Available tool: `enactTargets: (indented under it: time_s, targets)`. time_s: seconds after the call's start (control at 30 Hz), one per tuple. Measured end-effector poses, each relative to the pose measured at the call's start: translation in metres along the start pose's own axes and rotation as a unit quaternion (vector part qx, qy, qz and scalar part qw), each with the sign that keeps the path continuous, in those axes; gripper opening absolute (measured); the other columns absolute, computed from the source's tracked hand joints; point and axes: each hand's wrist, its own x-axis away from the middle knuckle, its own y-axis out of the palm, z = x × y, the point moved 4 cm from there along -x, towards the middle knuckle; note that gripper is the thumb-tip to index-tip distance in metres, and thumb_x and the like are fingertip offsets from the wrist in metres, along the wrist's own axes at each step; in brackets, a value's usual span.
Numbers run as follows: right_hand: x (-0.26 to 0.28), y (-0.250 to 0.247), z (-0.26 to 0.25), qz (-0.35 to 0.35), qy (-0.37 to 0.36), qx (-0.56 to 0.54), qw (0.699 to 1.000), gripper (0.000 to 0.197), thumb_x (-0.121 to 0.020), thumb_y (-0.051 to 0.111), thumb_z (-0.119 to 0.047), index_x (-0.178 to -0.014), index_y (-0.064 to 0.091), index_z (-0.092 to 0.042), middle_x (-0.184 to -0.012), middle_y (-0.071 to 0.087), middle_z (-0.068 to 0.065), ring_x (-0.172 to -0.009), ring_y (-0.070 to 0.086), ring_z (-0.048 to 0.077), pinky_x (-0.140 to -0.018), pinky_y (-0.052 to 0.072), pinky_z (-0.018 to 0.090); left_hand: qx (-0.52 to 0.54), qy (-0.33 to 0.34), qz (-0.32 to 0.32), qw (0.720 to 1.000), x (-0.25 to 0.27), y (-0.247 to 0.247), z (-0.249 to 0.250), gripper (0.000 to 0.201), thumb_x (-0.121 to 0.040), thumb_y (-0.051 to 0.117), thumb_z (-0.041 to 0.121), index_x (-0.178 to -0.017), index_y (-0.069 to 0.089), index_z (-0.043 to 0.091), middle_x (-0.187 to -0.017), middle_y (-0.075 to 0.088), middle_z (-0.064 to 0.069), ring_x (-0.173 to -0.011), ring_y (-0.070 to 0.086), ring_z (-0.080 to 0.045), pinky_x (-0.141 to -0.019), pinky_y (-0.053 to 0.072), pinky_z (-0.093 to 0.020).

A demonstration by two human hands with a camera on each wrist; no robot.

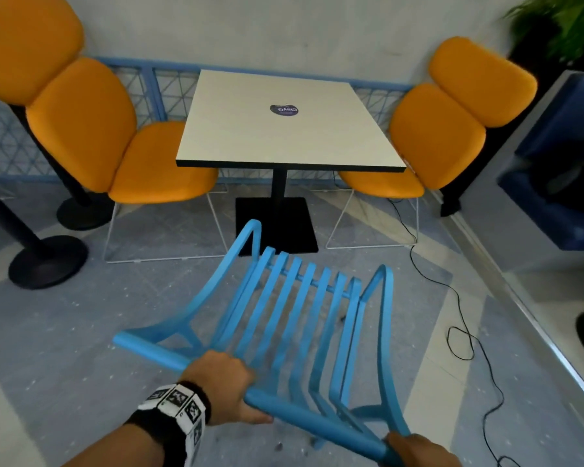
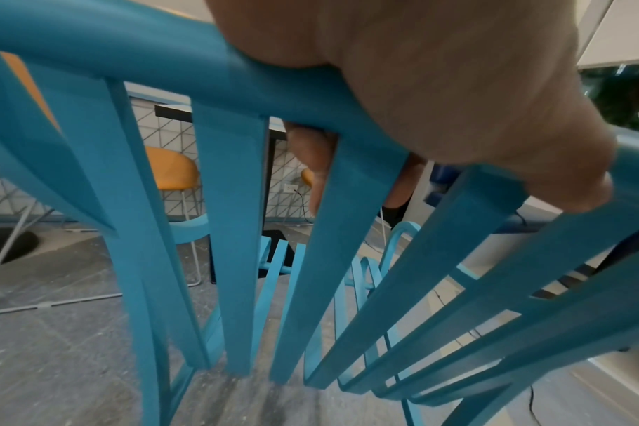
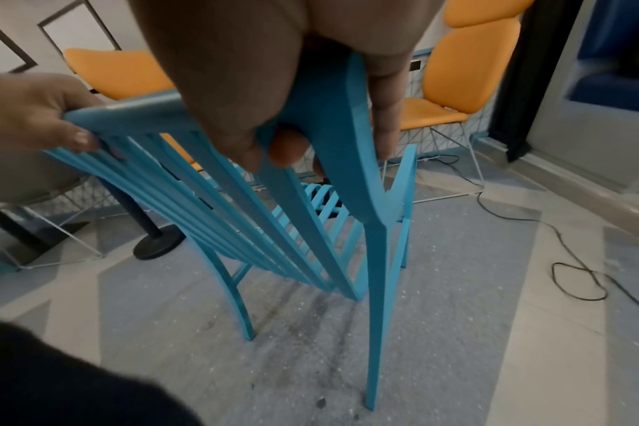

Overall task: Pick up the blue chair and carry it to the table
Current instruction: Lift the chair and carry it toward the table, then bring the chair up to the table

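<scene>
Head view: blue chair [image 1: 297,318] near centre, tilted, seat toward the white table [image 1: 236,129]; left hand [image 1: 221,385] curled round the top rail, right hand [image 1: 418,449] gripping its right end (mostly cut off).
Left wrist view: fingers [image 2: 310,161] wrapped under the rail, showing between the slats.
Right wrist view: right hand [image 3: 274,72] clamped on the corner post; chair legs over the grey floor [image 3: 201,331], contact unclear.
Surroundings: orange seats [image 1: 91,129] flank the table.
</scene>
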Motion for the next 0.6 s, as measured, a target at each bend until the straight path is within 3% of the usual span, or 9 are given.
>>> enactTargets:
  time_s: [0.07,0.13,0.17,0.2,0.23,0.27,0.4,0.5,0.6]
  targets:
    - [0.012,-0.01,0.006,0.028,-0.089,0.054,0.994,0.024,-0.093,0.043,-0.054,-0.101,0.062,-0.042,-0.091,0.062,-0.009,-0.078,0.059,-0.007,-0.081,0.045,0.008,0.005,0.002,0.005,1.0,-0.009,-0.005,0.013,0.081,-0.064,0.041,0.09,-0.095,0.061,0.017,-0.104,0.07,-0.008,-0.098,0.063,-0.034,-0.082,0.05,-0.043]
    - [0.012,-0.019,0.024,0.031,-0.092,0.054,0.994,0.027,-0.087,0.05,-0.059,-0.086,0.07,-0.04,-0.076,0.067,-0.008,-0.071,0.062,-0.007,-0.073,0.048,0.009,0.008,0.002,0.007,1.0,-0.021,-0.012,0.024,0.076,-0.069,0.046,0.084,-0.097,0.062,0.015,-0.104,0.07,-0.011,-0.098,0.063,-0.036,-0.082,0.049,-0.043]
    - [0.011,-0.029,0.028,0.068,-0.071,0.083,0.992,0.041,-0.08,0.043,-0.073,-0.075,0.069,-0.042,-0.065,0.065,-0.014,-0.065,0.059,-0.011,-0.067,0.046,0.004,0.007,0.001,0.008,1.0,-0.028,-0.017,0.028,0.077,-0.069,0.046,0.084,-0.097,0.063,0.014,-0.103,0.07,-0.012,-0.098,0.063,-0.036,-0.082,0.049,-0.043]
    - [0.01,-0.04,0.026,0.053,-0.022,0.012,0.998,0.056,-0.075,0.028,-0.083,-0.065,0.065,-0.042,-0.055,0.06,-0.019,-0.057,0.056,-0.012,-0.062,0.044,0.003,0.008,-0.001,0.007,1.0,-0.036,-0.021,0.031,0.077,-0.069,0.046,0.084,-0.097,0.064,0.014,-0.103,0.07,-0.013,-0.097,0.063,-0.036,-0.081,0.049,-0.043]
    - [0.006,-0.053,0.019,0.043,0.034,-0.01,0.998,0.064,-0.074,0.015,-0.086,-0.063,0.061,-0.042,-0.052,0.055,-0.021,-0.053,0.052,-0.012,-0.059,0.043,0.004,0.011,-0.004,0.008,1.0,-0.044,-0.025,0.032,0.078,-0.069,0.046,0.085,-0.096,0.065,0.014,-0.101,0.07,-0.012,-0.097,0.063,-0.036,-0.08,0.049,-0.043]
    - [-0.001,-0.058,0.017,0.06,0.015,0.046,0.997,0.065,-0.074,0.008,-0.084,-0.069,0.057,-0.042,-0.056,0.052,-0.022,-0.057,0.052,-0.011,-0.063,0.043,0.007,0.015,-0.007,0.009,1.0,-0.053,-0.031,0.034,0.078,-0.068,0.047,0.085,-0.095,0.065,0.014,-0.1,0.07,-0.012,-0.095,0.064,-0.036,-0.078,0.048,-0.042]
    - [-0.034,-0.101,0.038,0.097,-0.001,0.079,0.992,0.011,-0.088,0.043,-0.057,-0.088,0.039,-0.046,-0.089,0.045,-0.022,-0.111,0.049,0.0,-0.099,0.035,0.025,0.029,-0.03,0.013,0.999,-0.091,-0.052,0.042,0.08,-0.065,0.045,0.088,-0.089,0.065,0.014,-0.092,0.07,-0.01,-0.089,0.064,-0.035,-0.073,0.046,-0.039]
    - [-0.058,-0.12,0.065,0.063,0.053,0.098,0.992,0.02,-0.087,0.05,-0.053,-0.103,0.039,-0.051,-0.128,0.044,-0.021,-0.127,0.034,0.004,-0.112,0.024,0.045,0.032,-0.054,0.009,0.998,-0.122,-0.066,0.056,0.079,-0.065,0.044,0.089,-0.088,0.065,0.016,-0.093,0.069,-0.009,-0.089,0.064,-0.032,-0.077,0.048,-0.04]
    - [-0.08,-0.138,0.109,0.137,0.125,0.117,0.976,0.048,-0.087,0.051,-0.051,-0.131,0.033,-0.045,-0.148,0.027,-0.016,-0.139,0.021,0.011,-0.114,0.023,0.047,0.049,-0.082,0.011,0.995,-0.155,-0.077,0.073,0.078,-0.064,0.041,0.09,-0.087,0.062,0.019,-0.095,0.069,-0.007,-0.09,0.063,-0.03,-0.079,0.049,-0.039]
